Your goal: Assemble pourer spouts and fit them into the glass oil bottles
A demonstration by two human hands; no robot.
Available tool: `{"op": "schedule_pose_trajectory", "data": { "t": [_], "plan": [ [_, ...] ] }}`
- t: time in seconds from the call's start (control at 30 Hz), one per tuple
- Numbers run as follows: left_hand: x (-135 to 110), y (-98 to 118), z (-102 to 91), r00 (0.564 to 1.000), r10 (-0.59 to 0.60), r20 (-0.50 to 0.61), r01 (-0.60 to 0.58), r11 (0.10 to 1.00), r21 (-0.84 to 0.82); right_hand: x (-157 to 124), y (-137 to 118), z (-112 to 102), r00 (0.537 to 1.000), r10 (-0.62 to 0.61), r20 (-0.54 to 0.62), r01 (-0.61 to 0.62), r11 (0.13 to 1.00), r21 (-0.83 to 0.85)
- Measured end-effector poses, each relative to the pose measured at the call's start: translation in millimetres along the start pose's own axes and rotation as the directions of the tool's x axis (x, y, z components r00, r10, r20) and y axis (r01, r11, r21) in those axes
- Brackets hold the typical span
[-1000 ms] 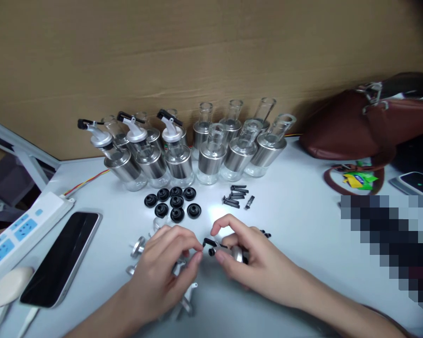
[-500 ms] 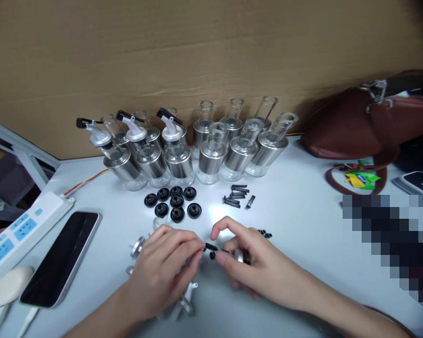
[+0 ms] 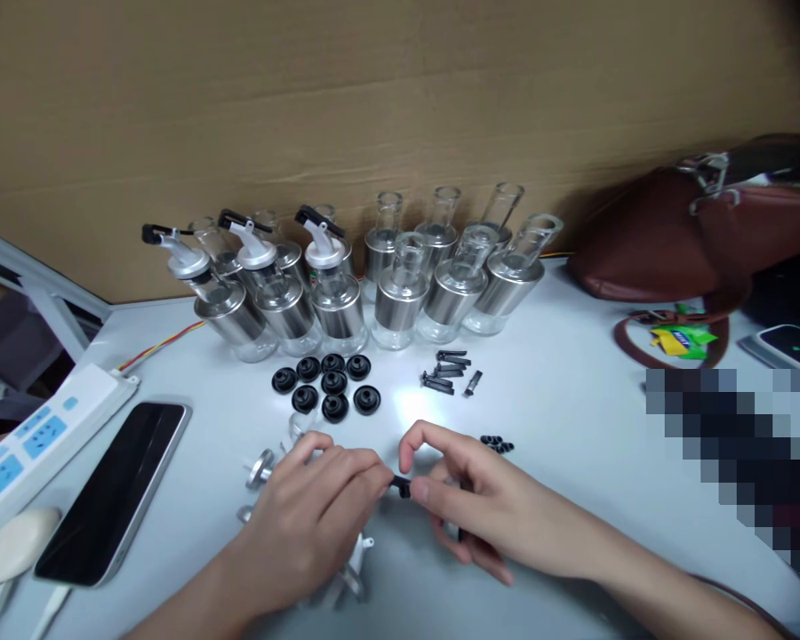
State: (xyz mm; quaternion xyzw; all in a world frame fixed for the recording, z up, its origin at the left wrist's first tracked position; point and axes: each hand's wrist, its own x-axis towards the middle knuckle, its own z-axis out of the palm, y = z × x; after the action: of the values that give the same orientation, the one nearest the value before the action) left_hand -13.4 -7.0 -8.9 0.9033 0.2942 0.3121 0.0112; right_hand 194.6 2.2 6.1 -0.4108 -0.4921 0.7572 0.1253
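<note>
My left hand pinches one end of a small black lever cap between thumb and fingertips. My right hand meets it from the other side, its thumb pressed at the cap's far end and its index finger curled above. Between the right hand's lower fingers a bit of a silver pourer spout shows; most of it is hidden. Beneath and beside my left hand lie more silver pourer spouts, partly covered. Small black plugs lie just beyond my right hand.
Glass bottles with metal sleeves stand in rows at the back, three with pourers fitted. Before them lie black stoppers and black lever caps. A phone and power strip are left; a brown bag is right.
Both hands have lowered slightly, and the lever cap is nearer my right thumb. My right hand has turned, hiding more of the silver spout and uncovering more of the small plugs.
</note>
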Motion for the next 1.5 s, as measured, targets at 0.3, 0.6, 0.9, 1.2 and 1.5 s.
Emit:
{"op": "schedule_pose_trajectory", "data": {
  "t": [0.3,0.6,0.9,1.2,1.5],
  "plan": [
    [-2.9,1.2,-0.4,0.997,0.066,0.041,-0.069,0.995,0.076,3.8,2.2,-1.8,0.996,0.019,0.084,-0.031,0.990,0.139],
    [2.0,4.5,-3.2,0.967,-0.252,-0.048,0.229,0.933,-0.278,-1.6,4.4,0.4,0.980,-0.164,-0.117,0.161,0.986,-0.037],
    [2.0,1.5,-1.6,0.967,-0.252,-0.032,0.243,0.954,-0.177,-1.9,12.3,8.3,0.873,-0.469,-0.132,0.308,0.741,-0.597],
    [1.7,2.7,-3.0,0.968,-0.236,-0.090,0.227,0.969,-0.097,0.8,11.2,6.8,0.875,-0.476,-0.084,0.334,0.720,-0.608],
    [1.5,1.0,-2.6,0.976,-0.195,-0.099,0.194,0.981,-0.024,1.7,14.5,5.3,0.883,-0.461,-0.084,0.324,0.730,-0.602]
  ]
}}
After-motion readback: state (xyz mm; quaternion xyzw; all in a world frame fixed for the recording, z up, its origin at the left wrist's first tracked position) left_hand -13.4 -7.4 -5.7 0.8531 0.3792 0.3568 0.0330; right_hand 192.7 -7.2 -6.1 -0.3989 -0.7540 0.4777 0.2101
